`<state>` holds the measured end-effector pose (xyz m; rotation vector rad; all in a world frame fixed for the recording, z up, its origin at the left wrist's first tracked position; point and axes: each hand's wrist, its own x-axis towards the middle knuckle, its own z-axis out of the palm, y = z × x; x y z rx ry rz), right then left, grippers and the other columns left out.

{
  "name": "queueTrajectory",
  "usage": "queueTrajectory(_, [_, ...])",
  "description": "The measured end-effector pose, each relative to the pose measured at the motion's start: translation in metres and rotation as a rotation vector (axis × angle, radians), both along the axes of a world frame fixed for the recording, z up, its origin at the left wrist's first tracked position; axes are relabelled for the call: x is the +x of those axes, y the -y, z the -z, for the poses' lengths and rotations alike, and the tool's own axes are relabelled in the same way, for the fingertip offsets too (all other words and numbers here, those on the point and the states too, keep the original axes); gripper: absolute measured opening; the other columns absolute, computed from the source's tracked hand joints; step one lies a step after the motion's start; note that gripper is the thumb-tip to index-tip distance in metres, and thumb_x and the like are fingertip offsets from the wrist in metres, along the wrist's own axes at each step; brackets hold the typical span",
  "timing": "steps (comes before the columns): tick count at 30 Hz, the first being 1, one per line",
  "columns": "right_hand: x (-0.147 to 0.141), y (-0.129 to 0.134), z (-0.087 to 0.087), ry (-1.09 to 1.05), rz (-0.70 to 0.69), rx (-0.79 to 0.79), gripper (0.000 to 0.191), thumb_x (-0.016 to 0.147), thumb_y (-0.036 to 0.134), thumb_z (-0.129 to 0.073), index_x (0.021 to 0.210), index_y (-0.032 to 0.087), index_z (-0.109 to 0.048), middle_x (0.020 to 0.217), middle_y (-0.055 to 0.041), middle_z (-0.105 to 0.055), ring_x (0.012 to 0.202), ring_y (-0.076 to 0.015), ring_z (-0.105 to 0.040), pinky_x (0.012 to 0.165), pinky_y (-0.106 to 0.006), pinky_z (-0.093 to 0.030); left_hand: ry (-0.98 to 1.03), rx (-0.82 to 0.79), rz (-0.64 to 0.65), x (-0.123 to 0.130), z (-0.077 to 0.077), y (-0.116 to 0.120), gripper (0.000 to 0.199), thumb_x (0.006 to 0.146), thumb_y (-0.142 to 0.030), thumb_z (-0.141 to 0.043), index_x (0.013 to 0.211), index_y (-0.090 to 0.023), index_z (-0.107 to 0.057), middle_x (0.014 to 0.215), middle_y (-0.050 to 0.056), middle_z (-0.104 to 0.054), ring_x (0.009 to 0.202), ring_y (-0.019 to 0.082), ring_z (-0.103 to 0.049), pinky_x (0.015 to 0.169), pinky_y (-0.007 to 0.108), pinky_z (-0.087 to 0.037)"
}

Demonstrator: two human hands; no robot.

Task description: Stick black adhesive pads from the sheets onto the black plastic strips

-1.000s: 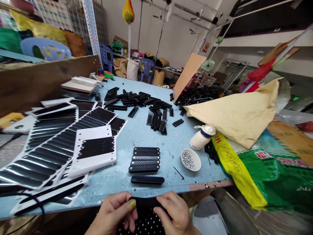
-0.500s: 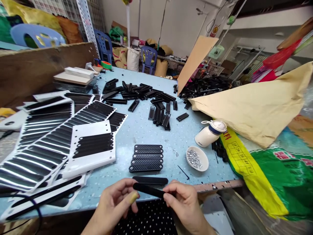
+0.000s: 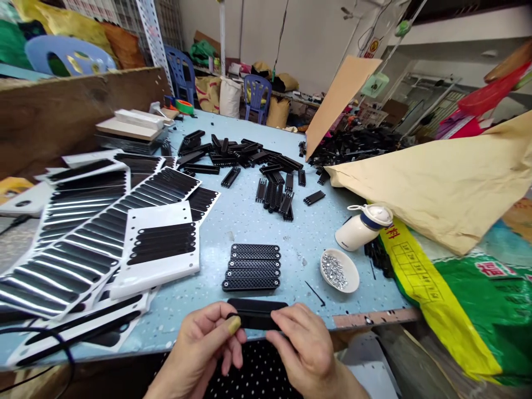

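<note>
Between my two hands, just over the table's front edge, is a slim black strip (image 3: 256, 322) with rounded ends. My left hand (image 3: 210, 341) pinches its left end between thumb and fingers. The right end is gripped by the fingers and thumb of my right hand (image 3: 307, 343). Directly behind it lies a black bar (image 3: 257, 304), partly covered by the strip and fingers. Farther back sits a row of black perforated bars (image 3: 253, 267) with small metal screws at their ends. Left of them, white backing sheets (image 3: 164, 268) carry flat black strips.
A white bowl of small metal screws (image 3: 334, 272), a thin black hex key (image 3: 315, 293) and a white bottle (image 3: 359, 230) stand to the right. Several black pieces (image 3: 236, 152) are heaped farther back. Brown paper (image 3: 436, 177) and a green-yellow sack (image 3: 461, 310) edge the right side.
The strip has turned from slanting to nearly level, closer to the bar behind it. My right hand has rolled over, its back now showing more. The view has shifted slightly.
</note>
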<state>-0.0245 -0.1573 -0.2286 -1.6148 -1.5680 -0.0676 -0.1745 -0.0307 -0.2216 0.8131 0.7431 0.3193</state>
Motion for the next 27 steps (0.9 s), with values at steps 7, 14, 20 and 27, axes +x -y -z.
queueTrajectory(7, [0.016, 0.011, 0.004, 0.032, 0.096, 0.015, 0.020, 0.090, 0.008, -0.055, 0.107, 0.012, -0.064, 0.081, -0.0109, -0.066, 0.074, -0.0235, -0.062, 0.064, -0.038, -0.054, -0.263, 0.491, -0.153, -0.027, 0.026, -0.016, 0.044, 0.069, -0.052, -0.076, 0.097, -0.018, -0.071, 0.062, 0.002, -0.071, 0.048, 0.016, -0.064, 0.039, 0.020, -0.045])
queueTrajectory(14, [0.033, 0.013, 0.024, -0.121, 0.157, -0.068, 0.013, 0.090, 0.013, -0.060, 0.101, 0.017, -0.067, 0.092, -0.0091, -0.071, 0.083, -0.0219, -0.068, 0.073, -0.034, -0.058, -0.376, 1.269, -0.053, -0.024, 0.049, -0.041, 0.026, 0.070, -0.036, -0.073, 0.092, -0.022, -0.075, 0.065, -0.002, -0.073, 0.048, 0.013, -0.063, 0.044, 0.019, -0.052])
queueTrajectory(20, [0.025, -0.006, 0.026, -0.159, 0.066, -0.099, 0.013, 0.090, 0.015, -0.059, 0.099, 0.017, -0.068, 0.085, -0.0078, -0.071, 0.074, -0.0218, -0.066, 0.066, -0.036, -0.056, -0.326, 1.420, -0.005, -0.025, 0.049, -0.042, 0.015, 0.078, -0.033, -0.066, 0.088, -0.024, -0.073, 0.070, -0.002, -0.075, 0.054, 0.013, -0.069, 0.050, 0.017, -0.056])
queueTrajectory(27, [0.051, -0.028, 0.029, -0.157, 0.089, -0.111, 0.012, 0.090, 0.013, -0.058, 0.098, 0.016, -0.067, 0.085, -0.0089, -0.069, 0.077, -0.0219, -0.065, 0.068, -0.036, -0.056, -0.419, 1.357, -0.059, -0.027, 0.049, -0.062, 0.027, 0.080, -0.042, -0.065, 0.096, -0.020, -0.071, 0.071, -0.001, -0.075, 0.053, 0.014, -0.067, 0.047, 0.018, -0.054])
